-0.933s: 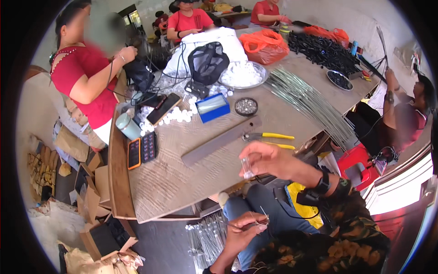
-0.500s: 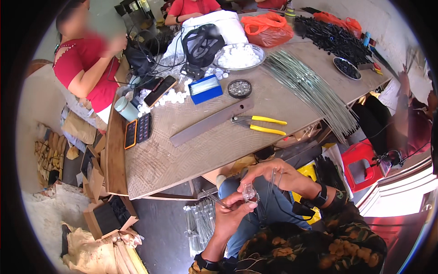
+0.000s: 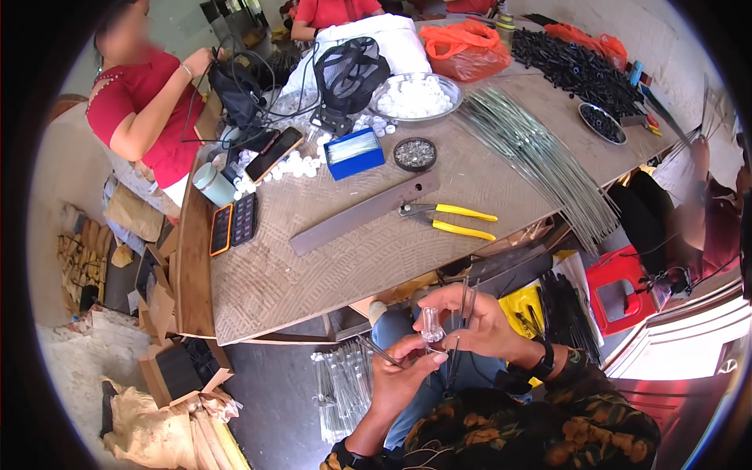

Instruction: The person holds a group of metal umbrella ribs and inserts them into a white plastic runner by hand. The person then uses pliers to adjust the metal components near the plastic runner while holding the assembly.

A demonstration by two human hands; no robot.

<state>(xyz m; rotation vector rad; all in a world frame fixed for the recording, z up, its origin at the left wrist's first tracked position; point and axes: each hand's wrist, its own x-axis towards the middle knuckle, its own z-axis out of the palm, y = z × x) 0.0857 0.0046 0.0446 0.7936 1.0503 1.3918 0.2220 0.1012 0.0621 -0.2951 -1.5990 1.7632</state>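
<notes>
Over my lap, both hands meet at a small transparent cylindrical piece (image 3: 430, 325). My left hand (image 3: 399, 374) pinches its lower end between thumb and fingers, and thin metal rods (image 3: 377, 349) stick out from that same hand. Curled round the other side, my right hand (image 3: 487, 325) has its fingers against the piece. A few thin upright wires (image 3: 467, 298) run between the right fingers. Whether the transparent piece is glass or plastic I cannot tell. Yellow-handled pliers (image 3: 462, 222) and a flat metal bar (image 3: 364, 215) lie on the table beyond my hands.
The table (image 3: 266, 298) also bears a long bundle of metal rods (image 3: 540, 164), a blue box (image 3: 352, 155), a round dish of small parts (image 3: 415, 154) and a bowl of white caps (image 3: 415, 98). Bundled rods (image 3: 341, 392) lie below left. Co-workers sit around; a red stool (image 3: 619, 290) stands right.
My right fingers have closed in from above the transparent piece to its side, with the thumb now by its lower end. The piece stands more in view. The whole view has shifted slightly.
</notes>
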